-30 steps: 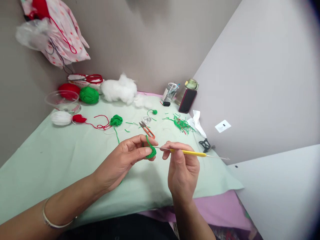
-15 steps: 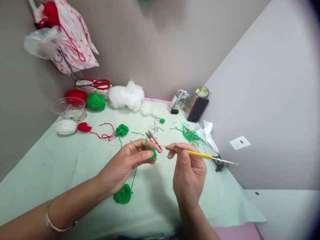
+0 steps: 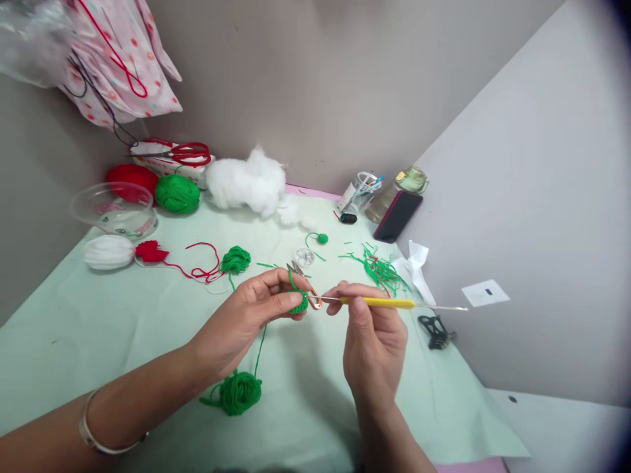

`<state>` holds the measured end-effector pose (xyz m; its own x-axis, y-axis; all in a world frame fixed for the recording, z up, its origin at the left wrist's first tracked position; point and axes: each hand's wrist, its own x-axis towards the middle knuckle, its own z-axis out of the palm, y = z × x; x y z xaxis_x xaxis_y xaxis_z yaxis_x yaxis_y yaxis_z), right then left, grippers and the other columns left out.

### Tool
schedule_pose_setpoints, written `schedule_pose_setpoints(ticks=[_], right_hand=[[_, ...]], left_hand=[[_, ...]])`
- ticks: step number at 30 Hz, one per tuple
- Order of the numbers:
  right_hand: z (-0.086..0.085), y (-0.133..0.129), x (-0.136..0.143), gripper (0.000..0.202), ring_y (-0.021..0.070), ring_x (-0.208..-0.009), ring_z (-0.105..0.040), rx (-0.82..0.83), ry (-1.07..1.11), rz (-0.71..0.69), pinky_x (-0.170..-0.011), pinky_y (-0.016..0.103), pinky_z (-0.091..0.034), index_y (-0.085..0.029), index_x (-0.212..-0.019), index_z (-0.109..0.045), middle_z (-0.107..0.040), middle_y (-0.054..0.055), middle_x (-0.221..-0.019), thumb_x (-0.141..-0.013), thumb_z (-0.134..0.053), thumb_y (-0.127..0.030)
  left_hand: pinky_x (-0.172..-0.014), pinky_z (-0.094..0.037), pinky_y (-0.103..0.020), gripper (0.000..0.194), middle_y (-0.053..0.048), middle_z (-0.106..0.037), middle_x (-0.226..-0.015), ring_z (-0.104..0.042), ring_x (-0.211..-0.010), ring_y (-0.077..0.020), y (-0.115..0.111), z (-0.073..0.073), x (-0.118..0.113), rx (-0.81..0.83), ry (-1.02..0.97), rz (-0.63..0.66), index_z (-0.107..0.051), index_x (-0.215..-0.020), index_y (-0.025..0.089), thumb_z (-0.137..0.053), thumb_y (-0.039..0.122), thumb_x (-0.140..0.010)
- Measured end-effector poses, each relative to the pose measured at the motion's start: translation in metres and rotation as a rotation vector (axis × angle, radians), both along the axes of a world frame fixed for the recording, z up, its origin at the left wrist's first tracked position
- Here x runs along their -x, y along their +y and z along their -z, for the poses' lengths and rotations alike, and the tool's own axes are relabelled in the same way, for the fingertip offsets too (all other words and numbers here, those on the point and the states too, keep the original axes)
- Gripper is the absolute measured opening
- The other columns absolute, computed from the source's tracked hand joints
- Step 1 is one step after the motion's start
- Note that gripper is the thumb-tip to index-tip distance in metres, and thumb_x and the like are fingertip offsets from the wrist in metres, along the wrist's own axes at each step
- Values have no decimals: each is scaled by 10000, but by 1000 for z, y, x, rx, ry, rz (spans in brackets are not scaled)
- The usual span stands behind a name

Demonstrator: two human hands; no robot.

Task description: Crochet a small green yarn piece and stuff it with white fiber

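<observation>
Green in the left hand [image 3: 246, 310]: held the small crocheted piece [image 3: 298, 305] pinched between thumb and fingers, above the tabletop [image 3: 162, 335], with a strand [image 3: 292, 281] looped up beside the index finger. Clasped the yellow-handled hook [image 3: 378, 303] in the right hand [image 3: 373, 338], with thumb and fingers clamped around the handle. Half a second earlier, apparently held the hook's tip just clear of the piece; now brought it to the edge nearest the right hand, seemingly back in working contact with the stitches. Could not tell from this view about any entry into a loop. Had the green skein [image 3: 240, 393] near the left wrist, with yarn [image 3: 260, 351] running up toward the left hand. Beyond, had white stuffing [image 3: 246, 184] by the wall [image 3: 315, 98] and green clippings [image 3: 380, 269] loosely heaped at the right.
</observation>
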<state>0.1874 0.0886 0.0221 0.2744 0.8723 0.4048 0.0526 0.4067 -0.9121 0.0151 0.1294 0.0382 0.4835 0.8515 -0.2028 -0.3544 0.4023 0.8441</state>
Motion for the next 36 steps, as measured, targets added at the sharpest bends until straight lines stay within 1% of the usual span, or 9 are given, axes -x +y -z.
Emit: schedule_pose_setpoints(ticks=[4,10,14,18,22,24,28,32,36], right_hand=[[4,4,1,165,115,-746,-683,-3,-11,-3,-725,285,-558,-287,-1027,-781,-783,-20,-899,-1029,-619,-257],[8,6,1,164,128,-723,-680,-15,-33,38,-708,305,-560,-276,-1015,-780,-783,1,-907,-1027,-616,-271],[10,6,2,164,139,-713,-677,-5,-44,42,-700,320,-570,-274,-1014,-778,-782,12,-904,-1023,-615,-272],[12,7,2,165,132,-719,-673,-14,-44,37,-701,308,-567,-284,-1021,-777,-781,3,-912,-1024,-614,-261],[11,7,2,169,135,-717,-669,-3,-64,39,-705,311,-564,-292,-1013,-772,-781,-1,-915,-1028,-607,-264],[11,8,2,169,134,-710,-664,-3,-74,35,-742,327,-567,-295,-1008,-771,-782,-8,-903,-1029,-606,-267],[12,8,2,164,131,-701,-659,-12,-73,47,-895,385,-556,-286,-996,-773,-783,-17,-882,-1027,-612,-269],[14,7,2,162,130,-706,-659,-4,-41,36,-955,403,-540,-281,-1002,-772,-785,-18,-892,-1027,-612,-269],[14,6,2,154,132,-682,-659,3,-51,37,-1072,469,-496,-273,-989,-772,-787,-16,-885,-1021,-622,-280]], left_hand=[[-867,-498,-306,44,-9,-705,-898,-640,-919,-179,3,3,3,17,2,-11,-784,-929,244,-768,271,-899],[-872,-502,-295,36,-4,-683,-915,-619,-935,-170,6,8,2,20,-8,12,-778,-915,242,-764,274,-906],[-867,-514,-315,52,-16,-673,-895,-617,-931,-190,6,9,1,26,12,-11,-782,-913,239,-771,288,-897],[-866,-513,-304,36,-12,-676,-907,-615,-933,-182,6,9,1,29,4,-7,-791,-911,248,-772,275,-894],[-875,-511,-317,48,-22,-692,-920,-620,-944,-196,7,9,2,17,10,-4,-794,-921,245,-772,276,-892],[-878,-509,-321,54,-25,-697,-922,-621,-945,-199,7,10,2,12,12,2,-795,-919,243,-773,285,-893],[-879,-504,-312,51,-21,-701,-925,-621,-951,-195,7,11,2,9,13,11,-796,-922,248,-766,286,-903],[-871,-500,-293,41,-11,-698,-942,-619,-956,-181,8,12,2,15,2,16,-797,-926,263,-764,284,-912],[-857,-503,-304,60,-21,-694,-930,-625,-941,-190,8,11,2,25,19,-1,-790,-916,247,-773,302,-902]])
